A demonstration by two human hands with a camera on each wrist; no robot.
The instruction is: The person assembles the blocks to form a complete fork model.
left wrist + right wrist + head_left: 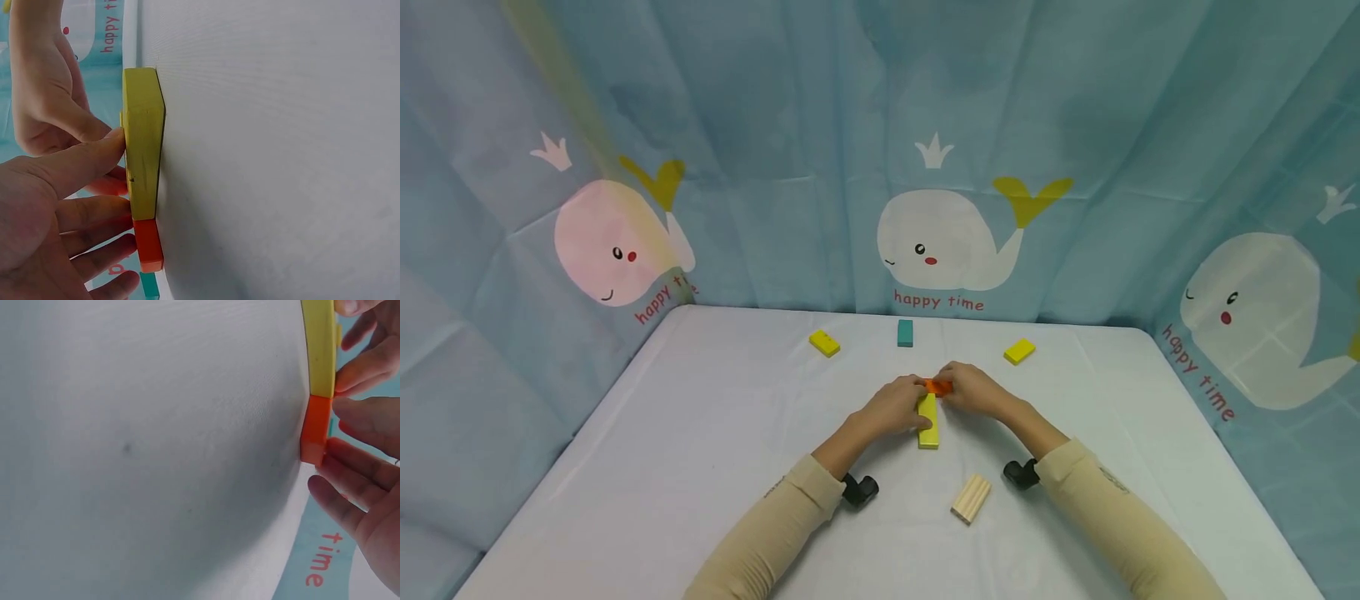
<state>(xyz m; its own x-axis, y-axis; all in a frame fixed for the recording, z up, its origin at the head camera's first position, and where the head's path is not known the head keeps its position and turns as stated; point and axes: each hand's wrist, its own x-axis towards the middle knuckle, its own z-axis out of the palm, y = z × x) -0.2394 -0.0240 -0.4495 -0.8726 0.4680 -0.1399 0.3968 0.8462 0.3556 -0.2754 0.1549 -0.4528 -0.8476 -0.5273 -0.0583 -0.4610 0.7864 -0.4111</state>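
Note:
A long yellow block (928, 433) lies on the white table, pointing away from me. At its far end sits a short orange block (938, 387), set crosswise and touching it. My left hand (893, 407) rests on the yellow block, thumb on top; its other fingers (94, 212) extend toward the joint with the orange block, fairly straight. My right hand (973, 390) pinches the orange block between thumb and fingers (359, 472). Part of the orange block is hidden behind both hands.
Behind the hands lie two small yellow blocks, one left (824, 342) and one right (1019, 351), with a teal block (905, 333) between them. Nearer me is a group of pale wooden sticks (972, 499). A whale-print curtain (775, 167) hangs along the table's far edge.

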